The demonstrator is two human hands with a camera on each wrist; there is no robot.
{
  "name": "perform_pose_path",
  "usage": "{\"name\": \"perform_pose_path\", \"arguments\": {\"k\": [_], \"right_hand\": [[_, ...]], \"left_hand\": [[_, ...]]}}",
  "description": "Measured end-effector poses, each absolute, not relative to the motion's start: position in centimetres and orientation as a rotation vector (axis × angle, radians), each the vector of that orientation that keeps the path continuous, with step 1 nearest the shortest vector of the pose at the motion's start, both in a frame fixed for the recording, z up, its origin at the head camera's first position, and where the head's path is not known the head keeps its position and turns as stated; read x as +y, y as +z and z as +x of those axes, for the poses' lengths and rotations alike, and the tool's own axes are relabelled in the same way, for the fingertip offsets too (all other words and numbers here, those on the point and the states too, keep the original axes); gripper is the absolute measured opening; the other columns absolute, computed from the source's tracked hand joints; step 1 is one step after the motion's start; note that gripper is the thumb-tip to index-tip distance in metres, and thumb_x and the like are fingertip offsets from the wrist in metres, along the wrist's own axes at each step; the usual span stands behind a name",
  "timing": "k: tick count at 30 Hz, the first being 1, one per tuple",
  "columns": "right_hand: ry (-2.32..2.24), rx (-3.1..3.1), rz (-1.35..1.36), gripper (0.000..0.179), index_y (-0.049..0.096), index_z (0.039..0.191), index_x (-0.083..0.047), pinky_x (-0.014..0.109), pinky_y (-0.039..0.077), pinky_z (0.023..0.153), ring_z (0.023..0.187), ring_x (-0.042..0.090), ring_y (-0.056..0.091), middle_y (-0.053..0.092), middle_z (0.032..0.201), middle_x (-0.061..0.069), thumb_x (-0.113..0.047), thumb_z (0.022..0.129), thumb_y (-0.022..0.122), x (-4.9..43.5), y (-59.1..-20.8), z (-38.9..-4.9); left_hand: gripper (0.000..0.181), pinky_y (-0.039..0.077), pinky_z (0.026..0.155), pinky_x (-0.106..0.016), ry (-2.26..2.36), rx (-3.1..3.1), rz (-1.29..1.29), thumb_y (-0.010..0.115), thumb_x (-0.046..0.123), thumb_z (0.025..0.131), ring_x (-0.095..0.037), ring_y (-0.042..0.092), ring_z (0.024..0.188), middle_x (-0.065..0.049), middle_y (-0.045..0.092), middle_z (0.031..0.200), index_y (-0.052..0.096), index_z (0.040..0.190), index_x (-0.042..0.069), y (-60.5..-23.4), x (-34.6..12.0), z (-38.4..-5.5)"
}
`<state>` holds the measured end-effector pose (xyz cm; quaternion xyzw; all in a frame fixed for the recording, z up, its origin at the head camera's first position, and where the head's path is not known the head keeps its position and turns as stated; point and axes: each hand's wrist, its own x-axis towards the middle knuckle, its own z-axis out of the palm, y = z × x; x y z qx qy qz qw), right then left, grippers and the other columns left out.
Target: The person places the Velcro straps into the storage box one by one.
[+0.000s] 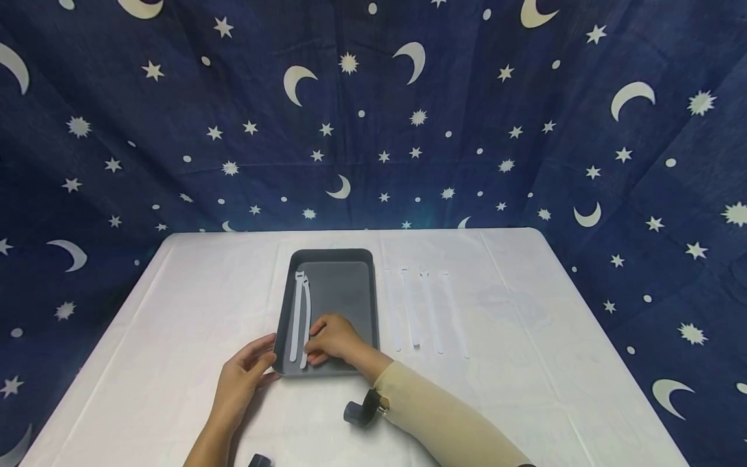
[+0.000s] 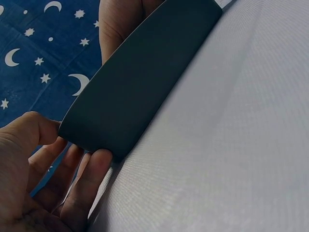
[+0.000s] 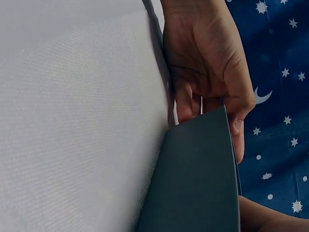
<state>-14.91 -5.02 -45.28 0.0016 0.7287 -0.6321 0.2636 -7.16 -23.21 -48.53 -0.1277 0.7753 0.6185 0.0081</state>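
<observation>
A dark grey rectangular tray (image 1: 344,311) lies on the table with two white straps in its left half. Each strap is long and flat, with a slotted head at the far end. My left hand (image 1: 239,376) grips the tray's near left corner, the thumb at the rim and fingers against the outer wall, as the left wrist view shows with the hand (image 2: 53,169) close up. Inside the tray, my right hand (image 1: 334,338) pinches the near part of the inner white strap (image 1: 307,311). Beside it lies the outer white strap (image 1: 296,318). The tray wall hides the right fingers in both wrist views.
Several more white straps (image 1: 430,311) lie in a row on the white-covered table (image 1: 525,389), right of the tray. A dark blue cloth (image 1: 373,155) with moons and stars hangs behind the table. A black wrist device (image 1: 363,408) sits at the right sleeve.
</observation>
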Motion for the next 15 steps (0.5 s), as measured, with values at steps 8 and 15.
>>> {"name": "perform_pose_path", "arguments": {"k": [8, 15], "right_hand": [[-1.679, 1.992, -0.007, 0.026, 0.058, 0.093, 0.007, 0.035, 0.064, 0.053, 0.067, 0.040, 0.072, 0.070, 0.071, 0.021, 0.016, 0.073, 0.071, -5.05, -45.09, -15.02], [-1.663, 1.986, -0.021, 0.027, 0.058, 0.093, 0.007, 0.034, 0.064, 0.053, 0.060, 0.033, 0.071, 0.069, 0.069, 0.019, 0.018, 0.073, 0.071, -4.84, -45.12, -15.11]], "left_hand": [[0.043, 0.063, 0.081, -0.025, 1.939, 2.417, -0.409, 0.065, 0.020, 0.096, -0.001, 0.068, 0.098, -0.019, 0.059, 0.136, 0.055, 0.136, 0.007, -48.39, -23.08, -7.15], [0.044, 0.063, 0.082, -0.026, 1.930, 2.406, -0.410, 0.064, 0.021, 0.097, -0.009, 0.069, 0.103, -0.019, 0.057, 0.137, 0.055, 0.137, 0.007, -48.40, -23.13, -7.16]]}}
